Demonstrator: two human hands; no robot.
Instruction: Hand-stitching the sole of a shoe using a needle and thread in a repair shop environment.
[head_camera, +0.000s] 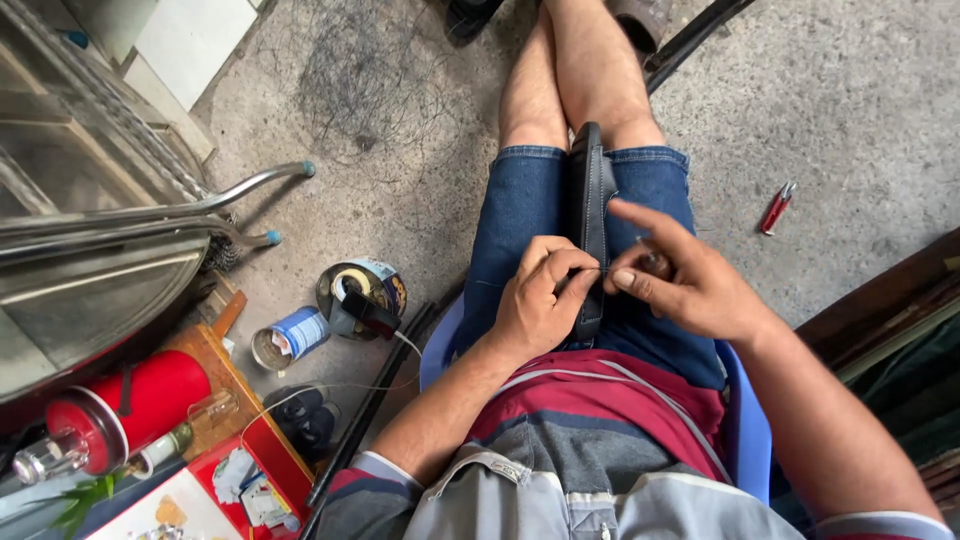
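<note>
A person sits on a blue plastic chair (745, 420) with a black leather strap (591, 215) lying lengthwise along the lap, over denim shorts (520, 215). The left hand (535, 305) rests on the strap's left edge, its fingers (560, 265) pinched together on a thin needle or thread at the seam. The right hand (690, 280) sits at the strap's right edge, thumb and bent fingers closed on a small object that cannot be made out, the forefinger stretched out over the strap.

On the concrete floor (850, 100) to the right of the lap lies a small red tool (777, 207). To the left stand a small tin can (290, 338), a roll of tape (362, 287) and, near the lower left corner of the view, a red cylinder (130, 405) on a wooden board (215, 365).
</note>
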